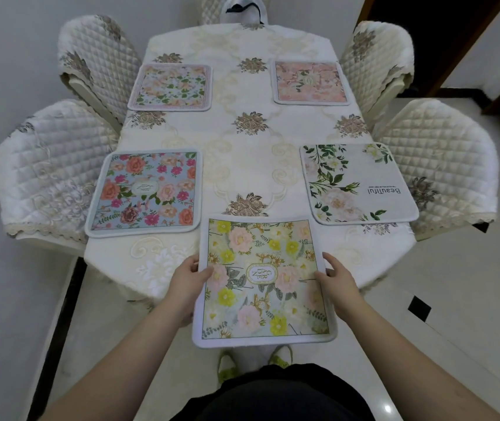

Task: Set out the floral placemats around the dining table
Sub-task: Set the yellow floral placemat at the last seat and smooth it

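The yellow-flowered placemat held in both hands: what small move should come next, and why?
Probably push the yellow-flowered placemat forward and lay it flat. The left hand and right hand hold its sides, its near half overhangs the table edge, and four mats already lie flat.

Five square floral mats with rounded corners; the yellow-and-pink mat (262, 281), labelled GARDEN, is tilted, its far edge over the table's (242, 165) near end, its near part overhanging; the blue mat (145, 192) lies flat near left; the white mat (358, 183), green leaves, near right; the pale mat (171, 87) far left; the pink mat (311, 82) far right.
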A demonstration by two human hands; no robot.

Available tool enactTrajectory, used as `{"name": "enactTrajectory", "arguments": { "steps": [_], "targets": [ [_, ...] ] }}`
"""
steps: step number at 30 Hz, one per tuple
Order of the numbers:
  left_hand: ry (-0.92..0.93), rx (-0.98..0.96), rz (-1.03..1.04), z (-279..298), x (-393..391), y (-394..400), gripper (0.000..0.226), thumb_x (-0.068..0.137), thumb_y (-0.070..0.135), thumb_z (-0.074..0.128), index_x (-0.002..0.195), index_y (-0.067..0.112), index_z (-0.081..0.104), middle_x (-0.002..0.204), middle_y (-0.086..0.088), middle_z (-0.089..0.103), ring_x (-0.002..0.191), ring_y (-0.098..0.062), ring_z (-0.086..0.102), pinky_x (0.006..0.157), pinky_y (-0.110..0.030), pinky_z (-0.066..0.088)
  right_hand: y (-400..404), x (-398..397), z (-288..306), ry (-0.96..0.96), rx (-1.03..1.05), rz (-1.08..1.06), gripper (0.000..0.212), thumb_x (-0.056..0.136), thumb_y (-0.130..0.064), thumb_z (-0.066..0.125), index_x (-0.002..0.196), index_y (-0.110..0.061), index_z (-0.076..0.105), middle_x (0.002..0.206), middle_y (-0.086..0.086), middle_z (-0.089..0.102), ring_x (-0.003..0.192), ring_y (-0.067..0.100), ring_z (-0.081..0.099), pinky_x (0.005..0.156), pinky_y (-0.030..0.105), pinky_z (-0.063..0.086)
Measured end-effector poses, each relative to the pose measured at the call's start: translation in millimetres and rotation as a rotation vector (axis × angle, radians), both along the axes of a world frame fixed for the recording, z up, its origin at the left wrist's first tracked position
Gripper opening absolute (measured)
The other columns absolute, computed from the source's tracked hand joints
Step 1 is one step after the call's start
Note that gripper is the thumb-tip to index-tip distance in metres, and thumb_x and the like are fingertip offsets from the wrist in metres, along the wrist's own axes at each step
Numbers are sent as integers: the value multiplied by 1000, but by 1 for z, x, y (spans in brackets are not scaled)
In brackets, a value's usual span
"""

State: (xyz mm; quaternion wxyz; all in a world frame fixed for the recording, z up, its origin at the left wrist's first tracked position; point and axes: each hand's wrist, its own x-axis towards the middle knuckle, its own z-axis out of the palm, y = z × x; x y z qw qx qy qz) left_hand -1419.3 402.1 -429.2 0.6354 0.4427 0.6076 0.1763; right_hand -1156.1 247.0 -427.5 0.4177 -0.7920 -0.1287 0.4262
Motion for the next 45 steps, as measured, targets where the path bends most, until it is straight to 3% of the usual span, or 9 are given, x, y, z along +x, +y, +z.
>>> {"name": "enactTrajectory", "arguments": {
  "steps": [7, 10, 14, 19, 21, 27, 32, 38, 45],
  "targets": [
    [48, 144, -185, 19, 2, 6, 28, 96, 6, 58, 120, 20, 56, 110, -5, 70, 96, -23, 69, 86, -48, 57, -16, -4, 28, -29, 116, -117, 45, 94, -3, 52, 129, -32, 57, 99, 0, 75, 81, 20, 74, 77, 45, 60],
    [-21, 178, -220, 28, 14, 13, 32, 96, 10, 60, 126, 19, 56, 106, 0, 72, 91, -17, 71, 75, -38, 59, -30, 1, 47, -25, 171, -197, 43, 96, -6, 54, 124, -38, 56, 98, 0, 75, 80, 18, 74, 72, 40, 60],
    [-104, 226, -307, 42, 45, 13, 26, 96, 10, 61, 119, 23, 59, 98, 8, 73, 77, -4, 71, 59, -21, 55, -60, 12, 65, -54, 221, -326, 41, 96, -8, 56, 123, -39, 58, 96, -1, 75, 81, 17, 74, 71, 38, 58],
    [-171, 228, -394, 65, 91, -5, 32, 94, 10, 65, 124, 17, 61, 99, -1, 76, 88, -23, 74, 80, -47, 60, -112, 29, 88, -116, 268, -440, 42, 96, -7, 56, 127, -35, 58, 98, -1, 76, 83, 18, 74, 68, 36, 59],
    [-175, 254, -459, 72, 115, -17, 30, 94, 10, 64, 123, 19, 61, 96, 1, 77, 87, -24, 74, 82, -50, 59, -133, 38, 93, -132, 286, -488, 41, 96, -7, 56, 126, -33, 58, 98, -3, 76, 83, 17, 74, 63, 30, 58],
    [-185, 276, -568, 88, 194, -75, 26, 95, 13, 64, 116, 28, 61, 89, 3, 77, 82, -28, 73, 75, -48, 60, -210, 74, 93, -136, 338, -648, 41, 95, -7, 58, 131, -27, 57, 94, -4, 77, 85, 18, 74, 70, 38, 58],
    [-204, 276, -659, 96, 263, -145, 28, 95, 10, 62, 118, 24, 62, 87, 7, 77, 72, -15, 73, 59, -30, 58, -295, 109, 95, -124, 356, -754, 40, 95, -5, 58, 125, -31, 58, 93, -3, 77, 85, 20, 74, 74, 42, 58],
    [-259, 253, -768, 103, 333, -221, 28, 94, 13, 63, 120, 22, 64, 99, -2, 77, 83, -25, 75, 75, -45, 61, -375, 151, 100, -135, 369, -878, 40, 95, -4, 57, 124, -31, 60, 97, -2, 77, 84, 22, 74, 73, 41, 59],
    [-284, 229, -780, 106, 389, -247, 22, 95, 8, 62, 114, 19, 66, 95, -4, 77, 76, -22, 75, 57, -29, 57, -406, 196, 103, -134, 377, -923, 40, 95, -5, 58, 126, -30, 59, 97, -2, 77, 87, 24, 74, 76, 43, 59]
  ]
}}
